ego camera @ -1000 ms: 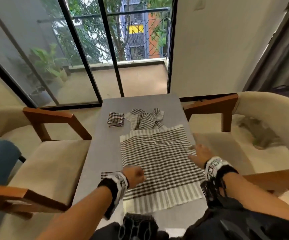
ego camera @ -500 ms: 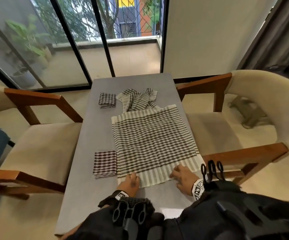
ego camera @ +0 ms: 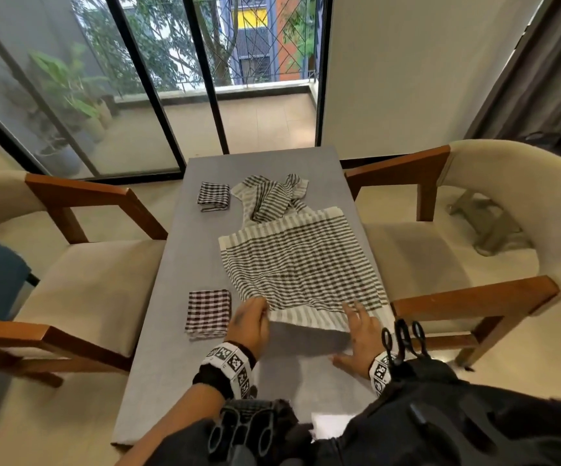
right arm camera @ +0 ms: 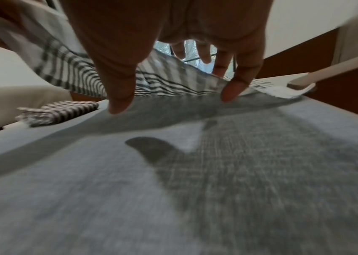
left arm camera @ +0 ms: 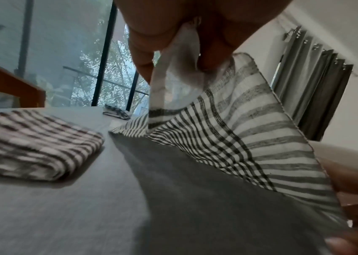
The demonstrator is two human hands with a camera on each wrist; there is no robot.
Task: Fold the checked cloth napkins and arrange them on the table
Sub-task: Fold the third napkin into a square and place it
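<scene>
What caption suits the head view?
Left hand pinches the spread napkin at its raised near edge, right hand touching it.

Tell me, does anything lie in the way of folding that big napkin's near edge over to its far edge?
Nothing visible lies on the spread napkin, whose near corner the left hand pinches. The crumpled napkin meets its far edge, so the fold might land against it.
</scene>
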